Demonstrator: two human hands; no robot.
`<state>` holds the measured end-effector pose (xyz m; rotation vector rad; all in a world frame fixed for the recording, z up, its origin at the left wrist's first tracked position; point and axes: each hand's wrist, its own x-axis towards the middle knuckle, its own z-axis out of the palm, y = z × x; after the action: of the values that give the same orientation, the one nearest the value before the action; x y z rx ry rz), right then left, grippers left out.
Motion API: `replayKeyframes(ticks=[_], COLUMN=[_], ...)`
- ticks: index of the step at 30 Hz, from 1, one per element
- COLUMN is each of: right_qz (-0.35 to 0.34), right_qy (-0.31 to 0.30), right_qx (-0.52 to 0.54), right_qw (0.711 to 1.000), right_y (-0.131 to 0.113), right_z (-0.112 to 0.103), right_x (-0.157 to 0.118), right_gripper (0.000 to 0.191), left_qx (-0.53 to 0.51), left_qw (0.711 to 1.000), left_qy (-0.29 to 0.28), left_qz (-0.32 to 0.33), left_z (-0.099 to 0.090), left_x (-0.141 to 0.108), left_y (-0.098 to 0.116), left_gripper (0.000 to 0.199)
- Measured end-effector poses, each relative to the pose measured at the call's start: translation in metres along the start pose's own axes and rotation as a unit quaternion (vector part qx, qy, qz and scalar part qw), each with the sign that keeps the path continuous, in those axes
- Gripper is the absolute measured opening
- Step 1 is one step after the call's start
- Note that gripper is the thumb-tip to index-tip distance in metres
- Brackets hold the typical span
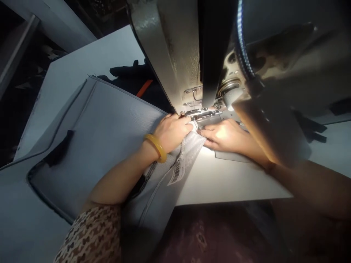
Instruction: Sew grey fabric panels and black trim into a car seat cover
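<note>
A large piece of grey fabric (115, 117) with dark bound edges lies across the sewing machine's table and hangs over its front edge. My left hand (172, 132), with a yellow bangle (156, 146) at the wrist, rests on the fabric beside the presser foot (193, 112). Its fingers are bent and closed on the cloth. From the other side, my right hand (223, 136) has its fingertips together at the fabric's edge, just in front of the machine's metal parts. A printed white label (177, 172) shows on the fabric below my hands.
The sewing machine head (175, 47) rises directly behind my hands, its lamp strip (241, 36) lit. A blurred panel (271, 131) juts out above my right forearm. Dark cloth with an orange strip (144, 88) lies behind the fabric on the white table (233, 179).
</note>
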<state>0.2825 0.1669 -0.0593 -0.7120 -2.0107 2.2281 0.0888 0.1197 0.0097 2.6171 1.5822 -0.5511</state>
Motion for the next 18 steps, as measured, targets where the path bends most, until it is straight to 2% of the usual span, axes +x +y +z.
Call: replayKeyframes(ticks=[1, 2, 3, 4, 5, 6, 7, 10, 13, 16, 18], right_qz=[-0.021, -0.05, -0.066, -0.085, -0.099, -0.103, -0.103, -0.101, -0.118, -0.135, -0.141], right_qy=[0.045, 0.091, 0.113, 0.128, 0.136, 0.141, 0.144, 0.151, 0.145, 0.131, 0.128], right_qx=[-0.148, -0.318, -0.411, -0.508, -0.579, -0.617, -0.638, -0.665, -0.671, -0.668, -0.649], right_qw=[0.988, 0.942, 0.902, 0.848, 0.798, 0.767, 0.749, 0.725, 0.717, 0.72, 0.736], right_y=[-0.001, -0.003, -0.005, -0.006, -0.008, -0.008, -0.009, -0.007, -0.006, -0.004, -0.002], right_z=[0.001, 0.003, 0.004, 0.006, 0.008, 0.01, 0.011, 0.013, 0.013, 0.011, 0.01], right_x=[0.001, 0.002, 0.002, 0.002, 0.002, 0.002, 0.001, -0.002, -0.004, -0.005, -0.005], right_gripper=[0.035, 0.036, 0.036, 0.038, 0.039, 0.039, 0.04, 0.039, 0.036, 0.037, 0.037], left_qx=[0.0, 0.001, 0.002, 0.001, 0.0, -0.001, -0.003, -0.018, -0.027, -0.016, -0.014], left_qw=[1.0, 1.0, 1.0, 1.0, 1.0, 1.0, 1.0, 1.0, 1.0, 1.0, 0.999], left_qy=[0.001, 0.002, 0.004, 0.005, 0.006, 0.007, 0.007, 0.013, 0.014, -0.001, -0.018], left_qz=[0.004, 0.009, 0.012, 0.016, 0.016, 0.015, 0.013, 0.001, 0.005, -0.01, -0.031], left_z=[0.0, 0.0, 0.001, 0.001, 0.001, 0.001, 0.001, -0.001, -0.005, -0.009, -0.011], left_x=[0.0, 0.0, 0.0, 0.001, 0.001, 0.001, 0.001, -0.003, -0.012, -0.021, -0.023], left_y=[-0.001, -0.002, -0.003, -0.004, -0.005, -0.006, -0.006, -0.004, 0.008, 0.028, 0.038], left_gripper=[0.031, 0.03, 0.031, 0.031, 0.032, 0.033, 0.034, 0.033, 0.03, 0.031, 0.034])
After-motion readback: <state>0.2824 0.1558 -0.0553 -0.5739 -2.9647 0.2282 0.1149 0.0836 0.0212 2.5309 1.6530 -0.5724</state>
